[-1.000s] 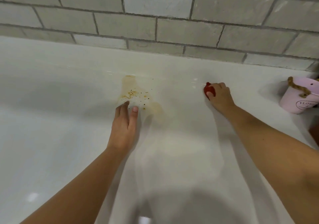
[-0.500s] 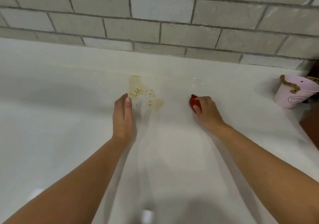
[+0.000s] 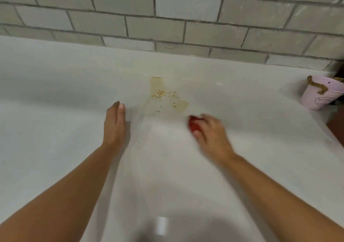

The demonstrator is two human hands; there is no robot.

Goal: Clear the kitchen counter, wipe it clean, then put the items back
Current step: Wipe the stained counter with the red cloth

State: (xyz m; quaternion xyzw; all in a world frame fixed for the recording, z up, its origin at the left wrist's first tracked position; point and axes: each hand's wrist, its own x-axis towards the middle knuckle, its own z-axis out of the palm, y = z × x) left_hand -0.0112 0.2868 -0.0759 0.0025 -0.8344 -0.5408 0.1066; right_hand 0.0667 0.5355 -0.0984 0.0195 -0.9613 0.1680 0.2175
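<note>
A white kitchen counter [image 3: 55, 130] fills the view. On it lies a yellowish-brown stain [image 3: 163, 94] with dark specks. My right hand [image 3: 210, 135] presses a small red wiping thing, a sponge or cloth [image 3: 193, 123], onto the counter just below and right of the stain; the hand is motion-blurred. My left hand [image 3: 114, 124] rests flat on the counter to the left of the stain, fingers together, holding nothing.
A pink bucket [image 3: 318, 96] with a rope handle and printed label stands at the far right of the counter. A grey tiled wall [image 3: 167, 18] runs along the back. The counter's right edge drops off below the bucket.
My right hand has slid the red wiping thing left and toward me, from well right of the stain to just beside it. My left hand has shifted slightly left of the stain.
</note>
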